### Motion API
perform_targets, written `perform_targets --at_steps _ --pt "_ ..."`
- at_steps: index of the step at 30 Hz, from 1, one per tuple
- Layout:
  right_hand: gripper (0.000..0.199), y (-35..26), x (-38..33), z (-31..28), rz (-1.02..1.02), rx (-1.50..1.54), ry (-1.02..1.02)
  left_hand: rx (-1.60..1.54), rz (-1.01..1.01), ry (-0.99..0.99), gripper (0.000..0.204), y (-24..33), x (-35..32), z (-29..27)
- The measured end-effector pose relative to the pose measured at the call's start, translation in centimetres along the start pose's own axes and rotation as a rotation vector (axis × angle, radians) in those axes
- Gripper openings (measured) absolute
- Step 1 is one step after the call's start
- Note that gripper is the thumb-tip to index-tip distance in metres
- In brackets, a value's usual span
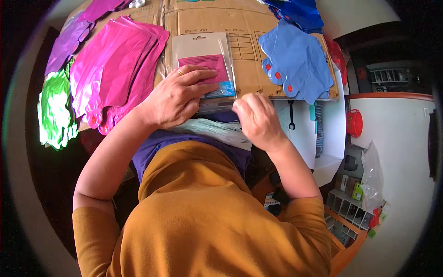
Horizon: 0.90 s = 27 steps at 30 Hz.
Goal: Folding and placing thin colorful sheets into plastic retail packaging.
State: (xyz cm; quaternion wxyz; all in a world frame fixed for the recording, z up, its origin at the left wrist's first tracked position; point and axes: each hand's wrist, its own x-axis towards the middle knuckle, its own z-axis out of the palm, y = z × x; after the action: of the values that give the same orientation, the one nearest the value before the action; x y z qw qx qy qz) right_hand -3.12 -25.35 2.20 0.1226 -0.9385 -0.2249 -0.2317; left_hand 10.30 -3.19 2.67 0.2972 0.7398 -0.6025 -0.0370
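On the cardboard surface (203, 21) in front of me lies a clear plastic bag (232, 69) with a pale hang-hole card (196, 44) and a pink and blue printed part (225, 88) inside. My left hand (177, 97) rests across the bag's lower left, fingers stretched over it, a ring on one finger. At the bag's lower right corner, my right hand (259, 121) has its fingertips pinched together on the clear plastic. Exactly which edge it grips is partly hidden. Below both hands, a bundle of whitish strands (214, 130) lies across my lap.
Flat pink foil balloons (117, 64) are stacked at left, beside purple ones (69, 44) and shiny green ones (56, 108). Flat blue ones (300, 62) lie at right. A white open box (330, 138) stands below them, and a red basket (354, 123) is farther right.
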Motion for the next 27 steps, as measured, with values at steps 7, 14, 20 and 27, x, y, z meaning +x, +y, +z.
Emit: perform_targets --at_steps 7,14,20,27 --pt "0.008 -5.9 -2.5 -4.4 0.222 1.123 -0.392 -0.011 0.005 -0.013 0.053 -0.1 0.1 -0.3" --pt "0.040 5.3 -22.3 4.0 0.660 -0.552 -0.820 -0.020 0.036 0.074 0.052 0.3 -0.2 -0.1" --pt "0.021 4.8 -10.9 0.2 0.887 -0.419 -0.790 -0.073 0.044 0.111 0.053 1.1 -1.2 -0.7" --pt "0.053 1.0 -2.6 -5.8 0.313 -0.045 -0.353 0.208 0.035 0.055 0.065 2.1 -3.4 -1.5"
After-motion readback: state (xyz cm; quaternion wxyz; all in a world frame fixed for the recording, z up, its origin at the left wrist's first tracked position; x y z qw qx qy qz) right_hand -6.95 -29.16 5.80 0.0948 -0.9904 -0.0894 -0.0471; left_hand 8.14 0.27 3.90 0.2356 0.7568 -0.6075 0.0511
